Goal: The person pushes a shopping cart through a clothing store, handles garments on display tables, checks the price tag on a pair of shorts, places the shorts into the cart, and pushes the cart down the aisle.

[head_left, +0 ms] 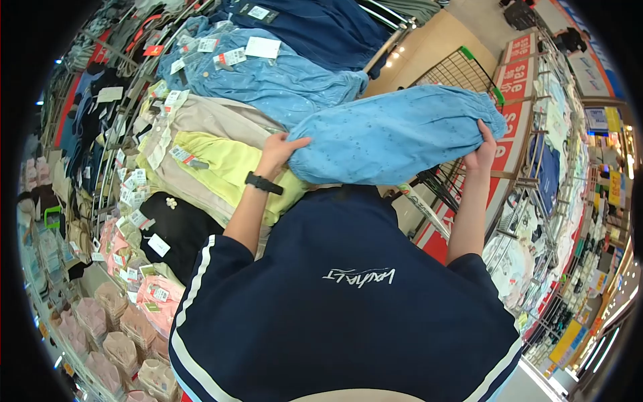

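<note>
A light blue patterned garment (pixel 395 134) is stretched sideways in front of my chest. My left hand (pixel 278 153) grips its left end, thumb on top, with a black band on the wrist. At its right end, by the gathered edge, my right hand (pixel 481 147) has its fingers closed on the cloth. Just left of the garment lie yellow-green clothing (pixel 221 157) and beige trousers (pixel 224 114). Beyond my left hand is a pile of tagged blue denim (pixel 268 80). A black garment (pixel 177 228) with a white tag lies nearer on the left.
A shopping cart (pixel 462 70) with green corners stands behind the held garment. Red sale signs (pixel 519 87) run along the right rack. Dark navy clothes (pixel 321 27) hang at the top on a metal rail. Packaged pink items (pixel 120 348) fill the lower left.
</note>
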A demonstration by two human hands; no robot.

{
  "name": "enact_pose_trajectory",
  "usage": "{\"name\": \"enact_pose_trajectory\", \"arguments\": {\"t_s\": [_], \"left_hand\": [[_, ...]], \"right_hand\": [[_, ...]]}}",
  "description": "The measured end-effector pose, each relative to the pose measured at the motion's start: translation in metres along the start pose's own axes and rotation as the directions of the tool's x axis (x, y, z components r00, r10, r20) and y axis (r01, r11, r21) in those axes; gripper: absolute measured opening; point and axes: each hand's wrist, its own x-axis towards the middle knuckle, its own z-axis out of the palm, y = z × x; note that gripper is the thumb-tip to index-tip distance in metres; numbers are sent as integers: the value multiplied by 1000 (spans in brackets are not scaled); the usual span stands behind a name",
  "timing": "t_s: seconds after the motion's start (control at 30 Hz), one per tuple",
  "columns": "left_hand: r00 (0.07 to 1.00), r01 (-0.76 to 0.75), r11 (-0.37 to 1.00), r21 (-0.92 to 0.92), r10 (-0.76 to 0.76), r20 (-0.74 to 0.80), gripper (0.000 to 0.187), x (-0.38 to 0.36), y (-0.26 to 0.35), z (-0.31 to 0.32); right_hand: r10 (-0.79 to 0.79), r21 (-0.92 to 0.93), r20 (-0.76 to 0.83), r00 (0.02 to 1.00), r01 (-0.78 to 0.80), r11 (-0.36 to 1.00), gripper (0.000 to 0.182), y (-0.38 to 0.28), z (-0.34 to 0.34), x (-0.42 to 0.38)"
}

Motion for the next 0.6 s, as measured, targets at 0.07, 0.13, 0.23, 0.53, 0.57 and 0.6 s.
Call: {"name": "enact_pose_trajectory", "arguments": {"t_s": [0.07, 0.13, 0.23, 0.53, 0.57, 0.6], "left_hand": [[999, 0, 963, -271, 9, 31, 45, -12, 7, 0], [998, -48, 908, -416, 55, 4, 40, -20, 15, -5], [987, -11, 725, -689, 116, 107, 41, -30, 31, -15], [846, 292, 412, -863, 309, 434, 49, -89, 104, 49], [841, 290, 400, -869, 327, 431, 48, -98, 108, 56], [836, 287, 387, -876, 345, 426, 48, -108, 111, 61]], "right_hand": [[-11, -1, -17, 1000, 11, 1000, 39, 3, -5, 1], [-27, -6, -38, 999, 27, 1000, 36, 3, 1, -6], [-12, -18, -73, 997, 11, 1000, 32, 7, 12, -11], [37, -785, 615, 788, 616, -62, 29, 45, 136, -106], [29, -545, 838, 545, 838, -16, 37, 70, 141, -111], [105, -333, 939, 328, 942, 36, 42, 82, 163, -124]]}}
